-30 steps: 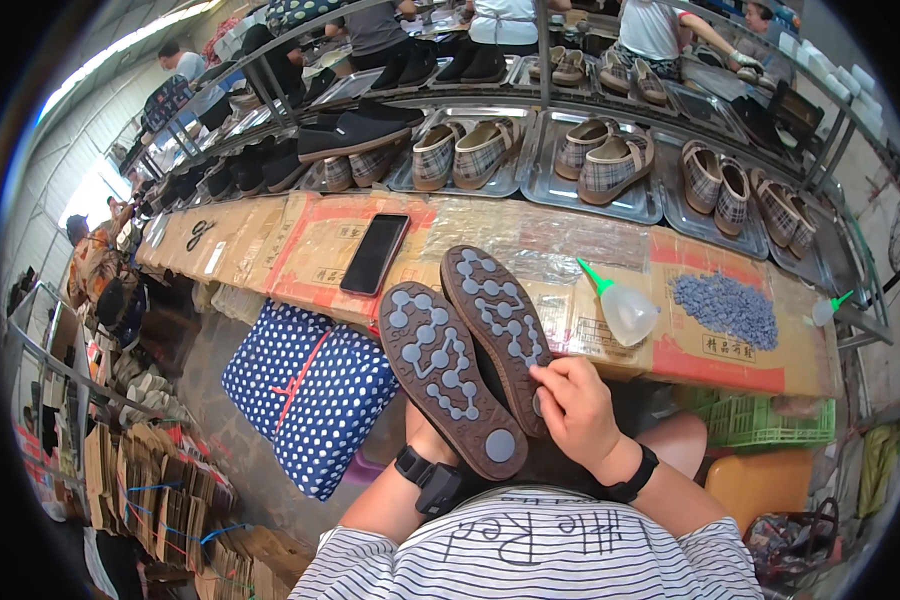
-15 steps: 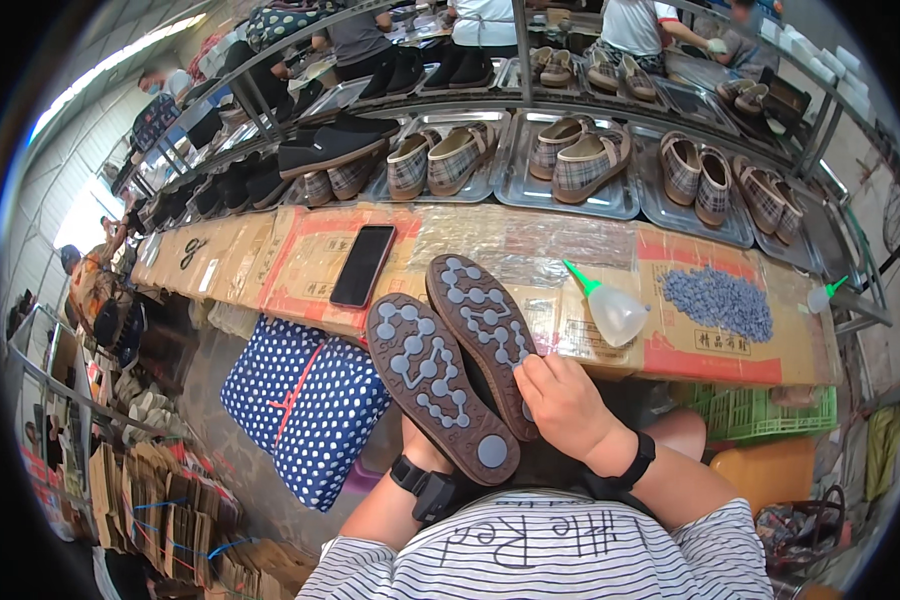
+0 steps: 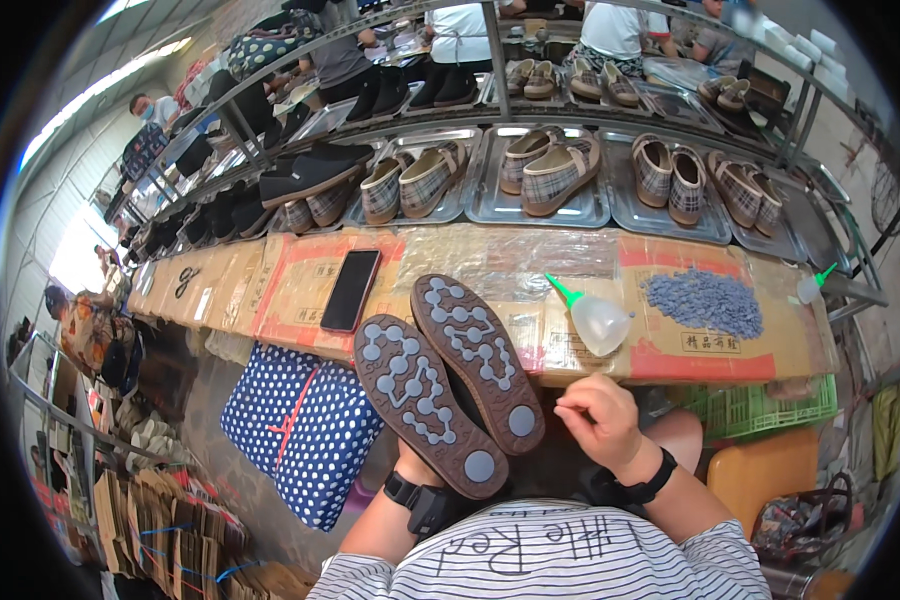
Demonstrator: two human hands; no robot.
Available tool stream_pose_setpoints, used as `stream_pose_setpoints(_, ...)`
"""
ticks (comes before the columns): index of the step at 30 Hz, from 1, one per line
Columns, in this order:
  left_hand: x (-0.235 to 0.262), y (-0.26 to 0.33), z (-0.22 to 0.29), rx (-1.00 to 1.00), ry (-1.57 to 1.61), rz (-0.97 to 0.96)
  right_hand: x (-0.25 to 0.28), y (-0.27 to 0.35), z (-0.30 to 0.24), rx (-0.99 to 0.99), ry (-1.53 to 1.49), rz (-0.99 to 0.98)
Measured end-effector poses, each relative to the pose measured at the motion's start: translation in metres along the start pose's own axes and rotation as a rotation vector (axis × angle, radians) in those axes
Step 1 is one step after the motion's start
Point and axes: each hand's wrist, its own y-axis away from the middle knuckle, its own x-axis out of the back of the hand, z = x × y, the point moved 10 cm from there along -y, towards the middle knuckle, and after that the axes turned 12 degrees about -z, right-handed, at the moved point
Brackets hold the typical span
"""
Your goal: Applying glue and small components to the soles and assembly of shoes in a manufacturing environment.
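Note:
A pair of shoes is held with the brown soles up, the left shoe (image 3: 406, 385) lying partly against the right shoe (image 3: 478, 360). Blue-grey round and linked inlays show in both soles, with a large disc at each heel. My left hand (image 3: 415, 467) grips the pair from underneath, its fingers mostly hidden. Just right of the right shoe's heel, my right hand (image 3: 607, 420) is apart from the sole, thumb and fingers pinched together; whatever is between them is too small to make out. Beyond it lies a clear squeeze bottle (image 3: 600, 325) with a green nozzle.
Cardboard covers the bench (image 3: 450, 250), bearing a black phone (image 3: 351, 290), a heap of blue-grey pieces (image 3: 705, 302) and a second small bottle (image 3: 810, 289). Behind runs a rack of metal trays (image 3: 480, 205) with plaid and black shoes. A dotted bundle (image 3: 305, 430) sits left; people work beyond.
My right hand has come away from the right shoe's sole and moved right and slightly nearer me. The shoes sit a little lower and further left in view; the whole view has shifted slightly.

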Motion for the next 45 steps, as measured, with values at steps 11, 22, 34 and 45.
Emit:
stream_pose_setpoints(11, -0.146, -0.060, 0.139, -0.368, -0.976, -0.288, 0.123, 0.081, 0.135, -0.422, 0.051, 0.432)
stream_pose_setpoints(22, -0.313, -0.308, 0.146, -1.114, -1.845, -0.757, 0.115, 0.068, 0.127, -0.415, 0.206, 0.323)
stream_pose_setpoints(34, -0.263, -0.311, 0.115, -1.009, -2.099, -0.389, 0.089, 0.045, 0.128, -0.528, 0.529, -0.040)
stream_pose_setpoints(45, -0.165, -0.096, 0.049, -0.822, -1.926, -0.451, 0.091, 0.055, 0.129, -0.596, 0.646, 0.015)
